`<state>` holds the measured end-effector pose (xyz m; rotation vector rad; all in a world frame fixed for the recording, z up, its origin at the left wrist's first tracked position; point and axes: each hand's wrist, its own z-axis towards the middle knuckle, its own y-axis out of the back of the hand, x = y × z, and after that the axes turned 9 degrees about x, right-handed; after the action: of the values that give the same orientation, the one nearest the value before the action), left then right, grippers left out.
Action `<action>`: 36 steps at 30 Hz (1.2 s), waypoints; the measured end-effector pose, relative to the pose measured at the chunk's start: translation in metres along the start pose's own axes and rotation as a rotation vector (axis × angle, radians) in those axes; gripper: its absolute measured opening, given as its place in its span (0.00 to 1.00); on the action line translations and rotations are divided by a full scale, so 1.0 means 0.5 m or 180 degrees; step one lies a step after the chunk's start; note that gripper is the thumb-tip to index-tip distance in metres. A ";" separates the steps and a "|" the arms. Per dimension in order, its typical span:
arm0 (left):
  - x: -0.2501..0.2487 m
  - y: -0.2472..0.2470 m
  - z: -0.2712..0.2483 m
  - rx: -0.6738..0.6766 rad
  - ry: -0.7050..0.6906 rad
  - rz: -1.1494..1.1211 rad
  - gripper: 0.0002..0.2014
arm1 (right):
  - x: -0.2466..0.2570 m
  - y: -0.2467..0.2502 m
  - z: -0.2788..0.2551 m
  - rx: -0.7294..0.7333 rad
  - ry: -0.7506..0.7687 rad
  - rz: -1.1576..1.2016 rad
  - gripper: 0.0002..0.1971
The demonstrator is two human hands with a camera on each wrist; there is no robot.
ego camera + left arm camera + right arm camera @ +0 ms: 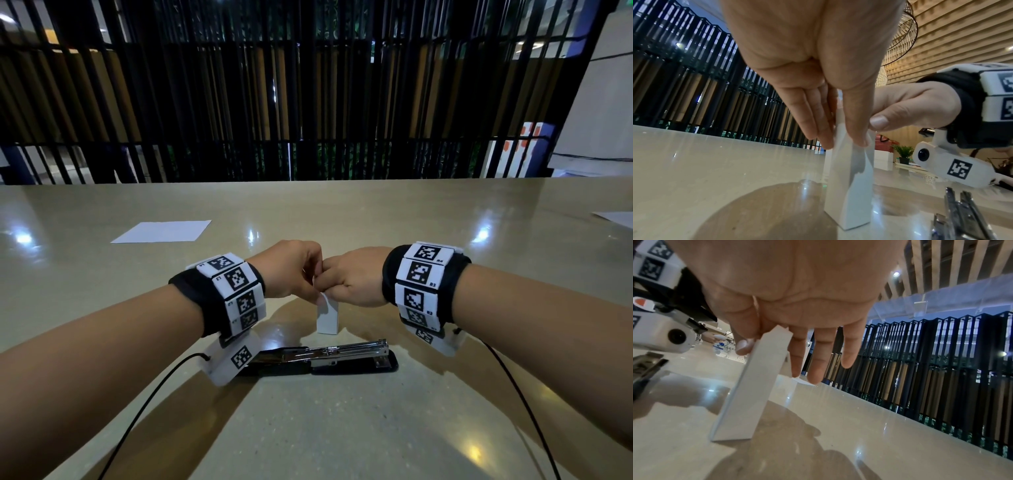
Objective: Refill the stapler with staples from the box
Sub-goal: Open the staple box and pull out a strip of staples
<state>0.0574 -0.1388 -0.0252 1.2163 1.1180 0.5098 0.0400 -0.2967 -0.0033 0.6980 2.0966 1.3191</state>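
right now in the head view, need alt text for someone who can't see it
Both hands meet at the top of a small white box standing upright on a beige table: the left hand and right hand pinch its upper end. Nearer the camera, a black stapler lies opened flat, its metal staple channel exposed. A sheet of paper lies far left.

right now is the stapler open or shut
Open: the stapler lies flat on the table, unfolded, its metal staple channel exposed beside the upright white box.

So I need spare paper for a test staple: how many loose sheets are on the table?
2: one sheet far left, another cut off at the right edge. More may lie outside the view.
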 end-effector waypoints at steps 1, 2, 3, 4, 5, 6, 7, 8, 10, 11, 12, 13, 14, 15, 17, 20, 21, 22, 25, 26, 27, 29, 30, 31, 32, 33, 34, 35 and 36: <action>0.000 0.000 0.000 0.0003 0.0004 -0.0041 0.19 | -0.002 -0.001 0.000 -0.0048 0.0022 -0.0050 0.19; 0.000 0.001 -0.001 0.0013 0.0009 -0.0071 0.19 | -0.004 -0.003 -0.001 -0.0099 0.0035 -0.0115 0.20; 0.001 0.002 -0.001 0.0025 0.0014 -0.0088 0.18 | -0.006 -0.005 -0.001 -0.0151 0.0043 -0.0177 0.20; 0.002 0.001 -0.002 0.0041 0.0021 -0.0100 0.17 | -0.008 -0.007 -0.001 -0.0188 0.0044 -0.0209 0.21; 0.003 0.001 -0.003 0.0058 0.0026 -0.0110 0.17 | -0.010 -0.009 0.000 -0.0197 0.0039 -0.0190 0.22; 0.004 0.000 -0.004 0.0067 0.0025 -0.0117 0.16 | -0.011 -0.011 0.000 -0.0169 0.0026 -0.0119 0.22; 0.004 -0.001 -0.005 0.0069 0.0019 -0.0111 0.15 | -0.012 -0.012 0.001 -0.0117 0.0012 -0.0003 0.22; 0.003 -0.002 -0.005 0.0066 0.0011 -0.0095 0.15 | -0.012 -0.013 0.002 -0.0054 -0.0006 0.0128 0.22; 0.000 -0.004 -0.005 0.0057 0.0000 -0.0051 0.14 | -0.008 -0.014 0.005 0.0051 -0.0025 0.0321 0.21; -0.001 -0.004 -0.004 0.0058 -0.0011 -0.0028 0.14 | -0.006 -0.014 0.006 0.0074 -0.0023 0.0359 0.21; -0.003 -0.003 -0.003 0.0064 -0.0023 -0.0007 0.15 | -0.004 -0.014 0.007 0.0072 -0.0016 0.0369 0.20; -0.004 -0.003 -0.001 0.0071 -0.0031 0.0009 0.16 | -0.004 -0.014 0.008 0.0056 -0.0012 0.0364 0.20; -0.005 -0.002 0.000 0.0074 -0.0034 0.0023 0.17 | -0.004 -0.013 0.008 0.0028 -0.0007 0.0367 0.19; -0.006 -0.001 0.001 0.0075 -0.0034 0.0034 0.17 | -0.005 -0.014 0.008 -0.0006 -0.0008 0.0406 0.18; -0.007 -0.001 0.001 0.0090 -0.0041 0.0012 0.17 | -0.009 -0.015 0.005 -0.0100 -0.0018 0.0612 0.16; -0.013 0.002 -0.001 0.0101 -0.0066 0.0028 0.17 | -0.016 -0.016 0.000 -0.0418 -0.0069 0.0916 0.14; -0.015 0.002 -0.003 0.0105 -0.0074 0.0048 0.17 | -0.019 -0.015 -0.002 -0.0544 -0.0082 0.0947 0.12; -0.018 0.003 -0.004 0.0111 -0.0084 0.0056 0.18 | -0.022 -0.013 -0.004 -0.0645 -0.0085 0.0943 0.11; -0.020 0.004 -0.004 0.0148 -0.0112 0.0030 0.18 | -0.027 -0.008 -0.008 -0.0772 -0.0069 0.0908 0.10; -0.019 0.004 -0.003 0.0154 -0.0113 0.0034 0.17 | -0.029 -0.008 -0.008 -0.0822 -0.0057 0.0923 0.10; -0.018 0.004 -0.002 0.0156 -0.0113 0.0035 0.17 | -0.030 -0.009 -0.009 -0.0878 -0.0048 0.0930 0.10; -0.017 0.003 0.000 0.0157 -0.0124 0.0030 0.16 | -0.032 -0.011 -0.007 -0.0978 -0.0024 0.0866 0.10; -0.018 0.002 0.001 0.0160 -0.0133 0.0027 0.15 | -0.033 -0.012 -0.006 -0.1011 -0.0012 0.0815 0.10; -0.019 0.001 0.002 0.0161 -0.0142 0.0024 0.15 | -0.034 -0.013 -0.006 -0.1041 -0.0002 0.0788 0.10; -0.020 0.001 0.004 0.0157 -0.0151 0.0024 0.15 | -0.034 -0.013 -0.006 -0.1062 0.0001 0.0785 0.09; -0.020 0.000 0.005 0.0155 -0.0161 0.0030 0.16 | -0.035 -0.013 -0.005 -0.1077 0.0001 0.0792 0.09; -0.021 0.000 0.006 0.0152 -0.0174 0.0042 0.15 | -0.036 -0.014 -0.005 -0.1082 0.0001 0.0799 0.09; -0.021 0.000 0.007 0.0149 -0.0189 0.0052 0.15 | -0.036 -0.014 -0.005 -0.1080 -0.0001 0.0809 0.09; -0.020 -0.001 0.007 0.0147 -0.0194 0.0051 0.15 | -0.036 -0.015 -0.006 -0.1084 0.0001 0.0831 0.09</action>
<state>0.0562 -0.1488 -0.0217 1.2739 1.0741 0.4582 0.0496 -0.3135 -0.0060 0.8376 1.7587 1.7640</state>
